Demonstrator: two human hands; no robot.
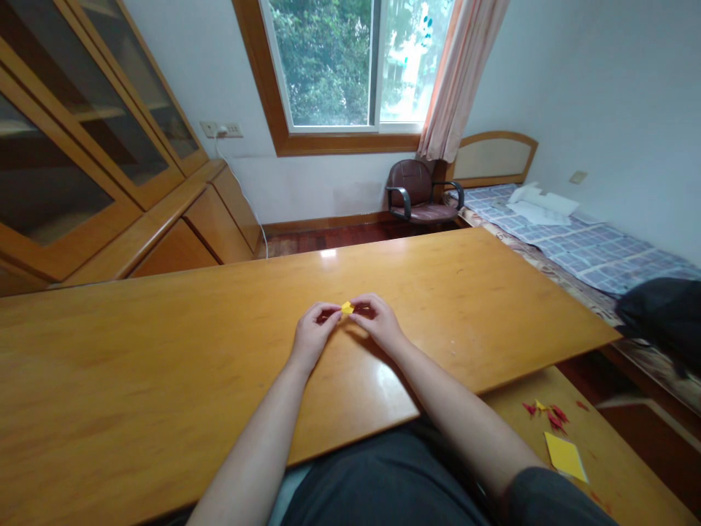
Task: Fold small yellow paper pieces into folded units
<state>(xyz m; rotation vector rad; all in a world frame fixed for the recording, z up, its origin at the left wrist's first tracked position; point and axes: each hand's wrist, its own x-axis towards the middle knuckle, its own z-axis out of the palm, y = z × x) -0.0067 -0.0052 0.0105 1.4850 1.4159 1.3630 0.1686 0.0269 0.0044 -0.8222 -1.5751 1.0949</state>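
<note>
Yellow piece [347, 308]: in the middle
Left hand [314, 332]: pinches its left end
Right hand [379, 321]: pinches its right end

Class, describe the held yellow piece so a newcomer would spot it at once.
Start at the long wooden table before the window. Over it, the left hand and right hand pinch a small yellow piece between them. Unlike the yellow square and the red and yellow pieces lying at lower right, it is hand-held.
</note>
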